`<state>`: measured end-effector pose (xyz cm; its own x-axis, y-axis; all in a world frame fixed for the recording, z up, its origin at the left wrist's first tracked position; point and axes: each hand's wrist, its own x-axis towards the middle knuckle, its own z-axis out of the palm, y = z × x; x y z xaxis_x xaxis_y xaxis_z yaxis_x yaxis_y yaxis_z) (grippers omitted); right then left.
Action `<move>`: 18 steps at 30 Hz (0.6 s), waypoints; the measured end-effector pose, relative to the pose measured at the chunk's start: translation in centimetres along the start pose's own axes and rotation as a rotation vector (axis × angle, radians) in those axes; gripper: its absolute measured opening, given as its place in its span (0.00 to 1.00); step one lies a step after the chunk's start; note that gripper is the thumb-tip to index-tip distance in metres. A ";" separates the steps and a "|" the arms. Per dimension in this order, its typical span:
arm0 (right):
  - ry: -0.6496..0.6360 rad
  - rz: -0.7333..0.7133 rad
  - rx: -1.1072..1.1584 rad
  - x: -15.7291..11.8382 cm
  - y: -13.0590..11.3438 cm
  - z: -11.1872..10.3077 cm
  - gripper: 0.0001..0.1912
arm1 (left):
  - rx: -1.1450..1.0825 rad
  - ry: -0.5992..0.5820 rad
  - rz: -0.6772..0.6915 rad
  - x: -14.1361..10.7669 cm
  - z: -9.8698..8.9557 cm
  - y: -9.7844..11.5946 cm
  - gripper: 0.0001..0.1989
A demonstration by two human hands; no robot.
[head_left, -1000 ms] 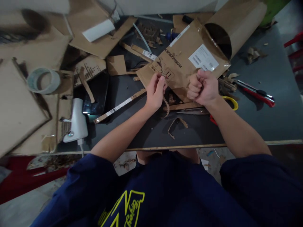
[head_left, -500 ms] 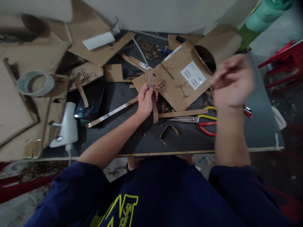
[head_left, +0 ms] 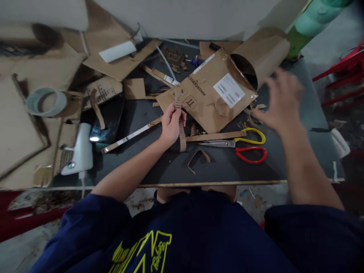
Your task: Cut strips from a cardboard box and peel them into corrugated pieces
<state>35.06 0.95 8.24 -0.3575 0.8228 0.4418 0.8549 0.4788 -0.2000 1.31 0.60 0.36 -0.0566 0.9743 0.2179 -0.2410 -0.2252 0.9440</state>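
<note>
My left hand (head_left: 171, 125) is closed around a narrow corrugated cardboard strip (head_left: 182, 140), whose ends stick out above and below the fingers. Raised at the right, my right hand (head_left: 281, 99) has its fingers spread and holds nothing. It is beside the open end of a cardboard tube (head_left: 267, 51). A flat cardboard piece with a white label (head_left: 229, 90) lies between the hands. Scissors with one yellow and one red handle (head_left: 251, 154) rest below it, blades pointing left. Along the blades lies a long cardboard strip (head_left: 218, 136). A bent scrap (head_left: 199, 153) is near the table's front.
On the left are a tape roll (head_left: 46, 101), a white device with a cable (head_left: 82, 151), a dark glossy object (head_left: 106, 123) and large cardboard sheets (head_left: 21, 129). A green bottle (head_left: 308, 28) stands at the back right. The table's front edge (head_left: 170, 185) runs before my body.
My right hand has moved right and its fingers have spread, uncovering the scissor handles. My left hand still holds the strip. The view has shifted slightly.
</note>
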 end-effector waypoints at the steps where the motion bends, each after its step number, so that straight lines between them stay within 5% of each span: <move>1: -0.087 -0.081 -0.060 0.8 -0.5 1.2 0.36 | -0.009 0.002 -0.001 -0.1 -0.1 0.0 0.22; 5: -0.394 -0.479 -0.111 3.4 -2.2 4.6 0.36 | -0.026 0.010 -0.003 -0.3 -0.4 0.1 0.18; 8: -0.360 -0.619 -0.128 4.4 -3.6 5.5 0.23 | -0.024 0.061 0.039 -0.4 -0.4 0.2 0.19; 11: -0.302 -0.696 -0.202 5.2 -5.1 5.5 0.23 | -0.008 0.128 0.065 -0.7 -0.1 0.5 0.22; 13: -0.268 -0.632 -0.254 6.1 -6.0 5.1 0.23 | -0.024 0.173 0.076 -0.9 0.0 0.8 0.20; 18: -0.239 -0.202 -0.297 10.6 -7.5 4.8 0.29 | -0.106 0.212 0.227 -1.2 -0.3 1.1 0.13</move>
<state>23.04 7.58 10.20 -0.5761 0.7861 0.2240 0.8173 0.5575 0.1455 0.78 -0.85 1.09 -0.3185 0.8797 0.3532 -0.2980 -0.4466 0.8436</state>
